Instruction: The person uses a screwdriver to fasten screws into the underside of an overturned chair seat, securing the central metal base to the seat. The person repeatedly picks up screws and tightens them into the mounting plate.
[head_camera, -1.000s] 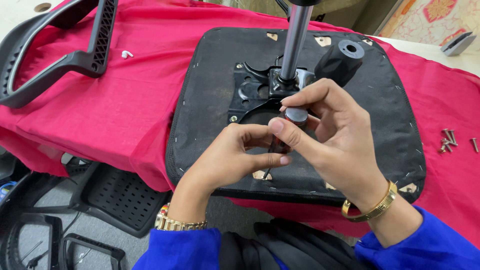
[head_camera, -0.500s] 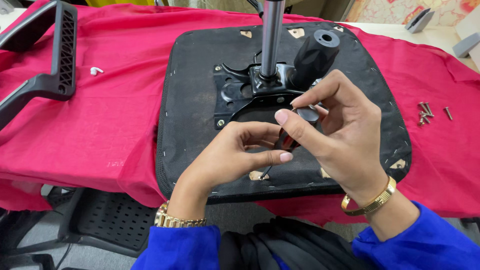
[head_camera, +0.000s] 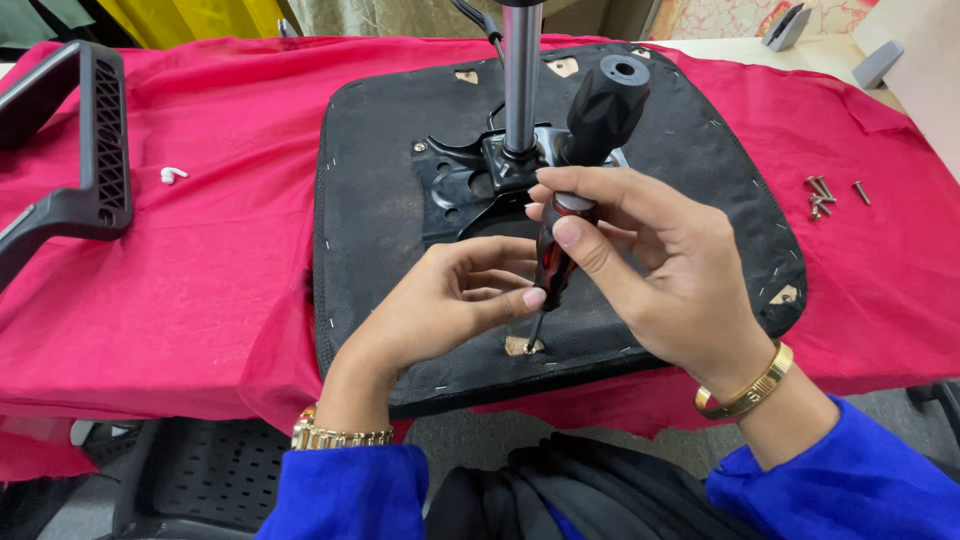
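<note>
Head view, hands at centre of frame.

The right hand (head_camera: 660, 270) was closed around a screwdriver with a dark red translucent handle and thin steel shaft (head_camera: 552, 262), fingers and thumb wrapped about the upper handle. The tool stood nearly upright, tilted slightly toward the top of the frame. Its tip sat in a small pale mounting hole (head_camera: 523, 345) near the lower edge of an upturned black fabric-covered chair seat base (head_camera: 380, 230). Whether a screw was in the hole could not be told.

The left hand (head_camera: 450, 305) was half curled, thumb and fingertips pinched lightly at the lower handle and shaft, steadying rather than gripping.

The seat base lay on a red cloth (head_camera: 200, 270) over the table. A black metal mechanism plate (head_camera: 460, 190) with a chrome gas-lift cylinder (head_camera: 521, 70) rose from its middle, and a black knobbed lever (head_camera: 605, 105) stood just beside it. A black plastic armrest (head_camera: 90, 170) lay at the left edge, with a small white object (head_camera: 172, 175) near it. Loose silver screws (head_camera: 825, 192) lay at the right, well apart from the hands.

Judgement: the screwdriver looked light and rigid, its smooth handle possibly slippery; best held at the thick part of the handle, with the shaft guided low. The seat base looked stiff and heavy enough to stay put.
</note>
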